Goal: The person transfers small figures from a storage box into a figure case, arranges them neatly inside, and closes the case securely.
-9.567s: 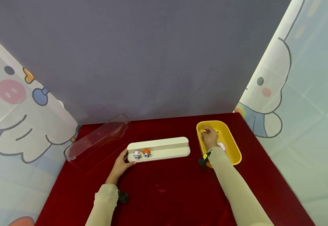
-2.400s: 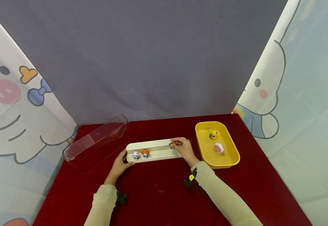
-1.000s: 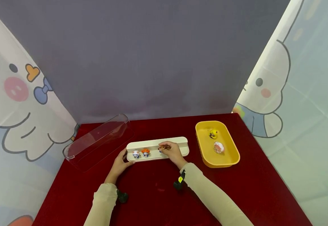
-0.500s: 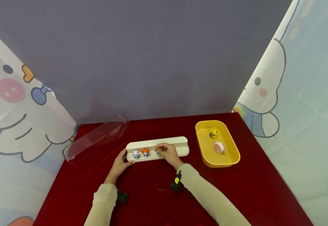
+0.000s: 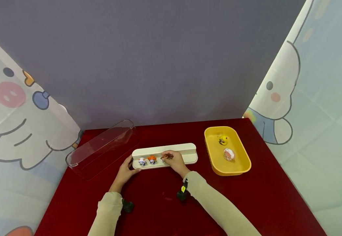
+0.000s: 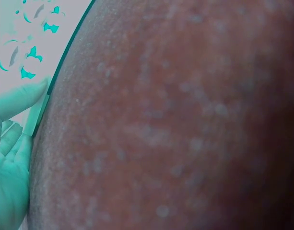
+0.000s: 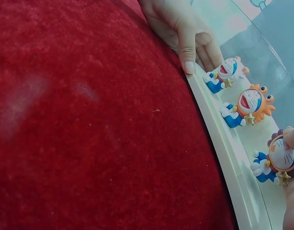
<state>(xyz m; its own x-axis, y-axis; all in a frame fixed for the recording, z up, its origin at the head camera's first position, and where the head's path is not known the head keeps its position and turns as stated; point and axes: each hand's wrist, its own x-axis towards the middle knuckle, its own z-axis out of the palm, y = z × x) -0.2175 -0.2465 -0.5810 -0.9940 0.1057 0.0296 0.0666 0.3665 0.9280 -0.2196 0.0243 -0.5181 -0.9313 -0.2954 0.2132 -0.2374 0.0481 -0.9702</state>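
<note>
A long white stepped display base (image 5: 185,159) lies on the red cloth. My left hand (image 5: 125,173) grips its left end, thumb at the front edge and fingers round the side. Two small figurines sit on the base's lower step: one with a white hat (image 7: 229,71) by the left hand, one with an orange crab-like hat (image 7: 252,101) beside it. My right hand (image 5: 175,163) pinches a third figurine (image 7: 281,155), blue and white with a brown mane around its face, at the step just right of the orange one. In the head view the fingers partly cover it.
A yellow basket (image 5: 244,165) to the right holds a yellow figurine (image 5: 223,140) and a white-and-pink one (image 5: 228,154). At the back left lies a clear plastic cover (image 5: 100,147). A grey backdrop (image 5: 165,65) rises behind the table.
My right hand has come from the yellow basket to the base with the brown-maned figurine, then moved left along it towards the other two. The left hand has stayed at the base's left end.
</note>
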